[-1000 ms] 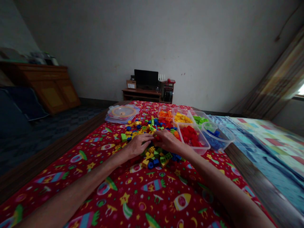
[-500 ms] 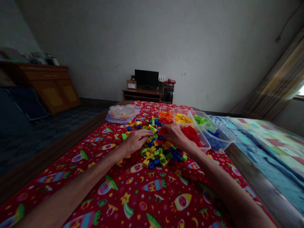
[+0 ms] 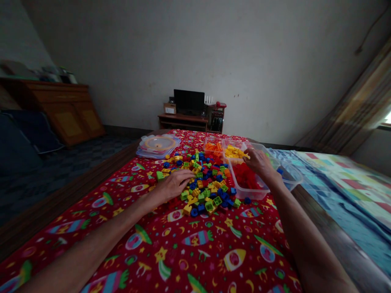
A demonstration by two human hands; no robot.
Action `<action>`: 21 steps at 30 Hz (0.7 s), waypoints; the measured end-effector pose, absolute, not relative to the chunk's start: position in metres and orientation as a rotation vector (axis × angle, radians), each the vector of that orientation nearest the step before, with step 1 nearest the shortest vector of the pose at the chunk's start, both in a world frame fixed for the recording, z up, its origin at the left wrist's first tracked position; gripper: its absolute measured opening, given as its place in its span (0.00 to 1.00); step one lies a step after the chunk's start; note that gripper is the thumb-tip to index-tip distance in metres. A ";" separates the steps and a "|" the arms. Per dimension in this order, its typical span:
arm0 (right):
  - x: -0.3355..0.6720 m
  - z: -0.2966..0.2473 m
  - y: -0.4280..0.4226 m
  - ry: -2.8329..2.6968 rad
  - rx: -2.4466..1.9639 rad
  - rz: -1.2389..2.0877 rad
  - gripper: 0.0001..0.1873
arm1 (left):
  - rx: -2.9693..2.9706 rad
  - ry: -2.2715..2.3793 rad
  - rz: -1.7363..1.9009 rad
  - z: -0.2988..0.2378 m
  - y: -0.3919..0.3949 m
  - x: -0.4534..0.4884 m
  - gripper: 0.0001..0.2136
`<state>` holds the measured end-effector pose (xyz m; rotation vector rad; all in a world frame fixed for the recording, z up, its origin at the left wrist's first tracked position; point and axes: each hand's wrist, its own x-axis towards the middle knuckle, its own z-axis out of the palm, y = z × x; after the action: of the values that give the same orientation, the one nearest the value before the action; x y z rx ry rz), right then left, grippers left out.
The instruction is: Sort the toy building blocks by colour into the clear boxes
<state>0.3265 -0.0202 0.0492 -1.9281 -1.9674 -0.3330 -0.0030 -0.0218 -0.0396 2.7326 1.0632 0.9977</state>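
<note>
A mixed pile of toy building bricks [image 3: 210, 189] in yellow, green, blue, red and orange lies on the red patterned tablecloth [image 3: 195, 256]. Against the pile's left side rests my left hand [image 3: 174, 185], its fingers stretched out over the bricks and nothing seen in them. My right hand [image 3: 259, 163] hovers above the clear boxes at the right, fingertips pinched together beside the yellow bricks [image 3: 233, 151]; what they hold, if anything, I cannot make out. Below that hand are red bricks [image 3: 246, 177] in a clear box [image 3: 252, 194]. The hand mostly hides the green bricks.
Orange bricks [image 3: 213, 148] fill another clear box. A round clear tub [image 3: 295, 177] with blue bricks stands at the far right. Stacked clear lids [image 3: 158, 145] lie at the back left. One blue brick [image 3: 247, 200] sits in front of the red bricks' box.
My right hand has moved from the pile up and right to above the clear boxes. The left hand has shifted slightly toward me and stays at the pile.
</note>
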 end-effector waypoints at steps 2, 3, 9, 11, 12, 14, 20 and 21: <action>0.312 0.050 -0.025 -2.028 -1.814 -0.349 0.15 | 2.767 1.060 0.975 -0.044 -0.023 -0.003 0.14; 0.303 0.050 -0.027 -2.083 -1.737 -0.343 0.15 | 2.777 1.059 0.970 -0.045 -0.024 -0.003 0.14; 0.241 0.030 -0.043 -2.561 -1.303 -0.114 0.10 | 2.805 1.102 0.884 -0.041 -0.029 -0.004 0.15; 0.228 0.020 -0.048 -2.646 -1.232 -0.083 0.08 | 2.825 1.115 0.837 -0.040 -0.029 -0.004 0.16; 0.223 0.016 -0.050 -2.667 -1.230 -0.085 0.08 | 2.834 1.115 0.822 -0.041 -0.029 -0.005 0.16; 0.217 0.008 -0.052 -2.682 -1.248 -0.097 0.07 | 2.844 1.112 0.816 -0.041 -0.029 -0.005 0.17; 0.220 0.012 -0.047 -2.649 -1.303 -0.079 0.08 | 2.815 1.100 0.830 -0.038 -0.031 -0.003 0.17; 0.223 0.015 -0.046 -2.630 -1.329 -0.088 0.08 | 2.812 1.098 0.836 -0.038 -0.031 -0.003 0.17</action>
<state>0.2230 -0.0456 0.0153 -1.3288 -2.6298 -0.0882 -0.0028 -0.0309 -0.0379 2.8123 1.0978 0.8361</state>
